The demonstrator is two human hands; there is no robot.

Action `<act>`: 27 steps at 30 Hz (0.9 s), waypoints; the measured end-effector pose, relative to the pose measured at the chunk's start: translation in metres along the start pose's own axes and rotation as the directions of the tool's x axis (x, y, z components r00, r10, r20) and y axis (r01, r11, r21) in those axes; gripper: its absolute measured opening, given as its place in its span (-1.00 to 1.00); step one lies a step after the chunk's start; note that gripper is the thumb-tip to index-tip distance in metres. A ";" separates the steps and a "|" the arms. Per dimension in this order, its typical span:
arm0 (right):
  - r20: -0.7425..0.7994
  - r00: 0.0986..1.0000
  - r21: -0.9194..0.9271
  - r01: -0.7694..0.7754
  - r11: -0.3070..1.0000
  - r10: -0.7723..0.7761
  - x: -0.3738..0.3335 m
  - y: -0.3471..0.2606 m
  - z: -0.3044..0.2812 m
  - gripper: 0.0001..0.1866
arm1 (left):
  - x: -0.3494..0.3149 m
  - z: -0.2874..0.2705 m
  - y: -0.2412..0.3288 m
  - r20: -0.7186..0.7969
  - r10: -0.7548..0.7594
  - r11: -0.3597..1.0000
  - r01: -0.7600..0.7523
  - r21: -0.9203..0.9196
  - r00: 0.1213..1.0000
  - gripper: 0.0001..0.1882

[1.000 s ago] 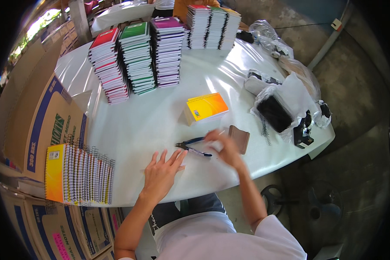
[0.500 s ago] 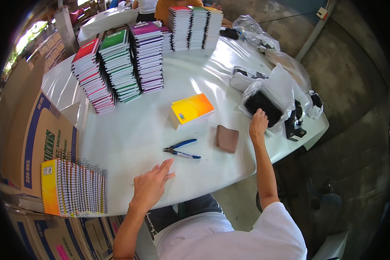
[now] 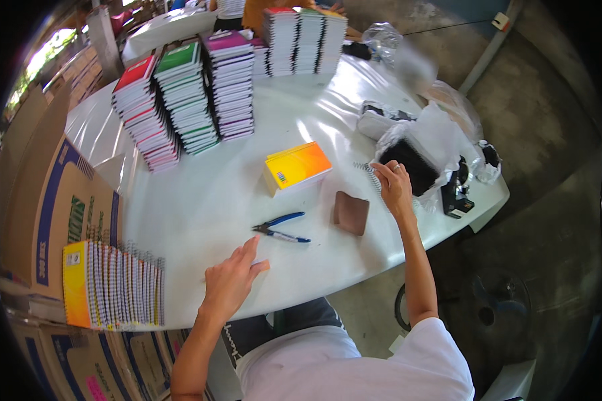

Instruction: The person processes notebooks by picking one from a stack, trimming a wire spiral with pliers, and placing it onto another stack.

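Observation:
My right hand (image 3: pixel 393 187) pinches a thin wire spiral coil (image 3: pixel 370 175), held over the table beside a black bundle (image 3: pixel 408 164) in a white plastic bag. My left hand (image 3: pixel 231 277) lies near the table's front edge with its fingers stretched out. A small pale scrap shows by its thumb, too small to name. Just beyond that hand are blue-handled cutting pliers (image 3: pixel 279 228), their jaws pointing left. Between the pliers and my right arm sits a brown folded pad (image 3: pixel 350 213). Farther back lies a short stack of yellow-orange notebooks (image 3: pixel 297 167).
Tall stacks of red (image 3: pixel 144 113), green (image 3: pixel 186 97) and purple notebooks (image 3: pixel 229 83) stand at the back left. Spiral-bound yellow notebooks (image 3: pixel 77 284) stand beside a cardboard box (image 3: pixel 67 214). A black box (image 3: pixel 456 200) lies near the right edge. People sit behind.
My right hand has drawn back slightly from the black bundle, and a wire coil now shows in its fingers. My left hand has barely moved.

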State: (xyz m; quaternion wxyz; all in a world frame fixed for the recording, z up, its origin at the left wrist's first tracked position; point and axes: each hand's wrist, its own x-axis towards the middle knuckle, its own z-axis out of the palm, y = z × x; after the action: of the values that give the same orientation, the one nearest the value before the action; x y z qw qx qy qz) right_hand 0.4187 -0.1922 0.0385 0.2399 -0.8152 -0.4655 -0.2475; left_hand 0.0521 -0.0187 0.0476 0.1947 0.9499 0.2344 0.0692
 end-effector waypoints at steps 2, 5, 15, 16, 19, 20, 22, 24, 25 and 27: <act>0.152 0.986 0.387 0.001 0.922 -0.065 -0.001 -0.051 -0.014 -0.69 | 0.002 0.008 -0.004 -0.065 0.079 0.994 -0.073 0.084 0.995 -0.46; 0.309 0.918 0.636 -0.005 0.772 -0.249 -0.027 -0.124 -0.019 -0.73 | 0.000 0.010 -0.008 -0.099 0.140 0.977 -0.121 0.173 0.985 -0.46; 0.363 0.912 0.767 -0.176 0.617 -0.191 -0.050 -0.177 0.010 -0.72 | -0.001 0.007 -0.006 -0.081 0.109 0.984 -0.096 0.148 0.991 -0.45; 0.364 0.908 0.761 -0.162 0.629 -0.206 -0.050 -0.176 0.010 -0.72 | -0.001 0.007 -0.007 -0.079 0.110 0.985 -0.098 0.143 0.991 -0.45; 0.314 0.909 0.766 -0.074 0.638 -0.272 -0.048 -0.174 0.014 -0.72 | -0.001 0.008 -0.008 -0.072 0.113 0.986 -0.103 0.133 0.991 -0.44; 0.288 0.910 0.771 -0.037 0.635 -0.297 -0.048 -0.173 0.016 -0.71 | -0.001 0.008 -0.008 -0.071 0.115 0.985 -0.105 0.134 0.991 -0.44; 0.292 0.914 0.814 -0.082 0.575 -0.283 -0.050 -0.170 0.020 -0.73 | -0.001 0.009 -0.009 -0.070 0.117 0.985 -0.107 0.133 0.991 -0.44; 0.287 0.916 0.842 -0.103 0.530 -0.279 -0.052 -0.168 0.024 -0.74 | -0.001 0.009 -0.010 -0.072 0.118 0.986 -0.108 0.130 0.990 -0.45; 0.282 0.918 0.850 -0.104 0.517 -0.280 -0.053 -0.168 0.026 -0.74 | -0.001 0.009 -0.009 -0.070 0.119 0.986 -0.109 0.128 0.990 -0.45; 0.270 0.920 0.862 -0.098 0.498 -0.286 -0.055 -0.167 0.029 -0.74 | -0.001 0.007 -0.009 -0.065 0.121 0.986 -0.113 0.124 0.990 -0.45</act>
State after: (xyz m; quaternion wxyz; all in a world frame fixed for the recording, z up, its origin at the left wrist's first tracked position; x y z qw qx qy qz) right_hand 0.2526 -0.1339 0.0085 0.5048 -0.5902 -0.6076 0.1666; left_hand 0.0495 -0.0144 0.0376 0.1244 0.9689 0.1889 0.1009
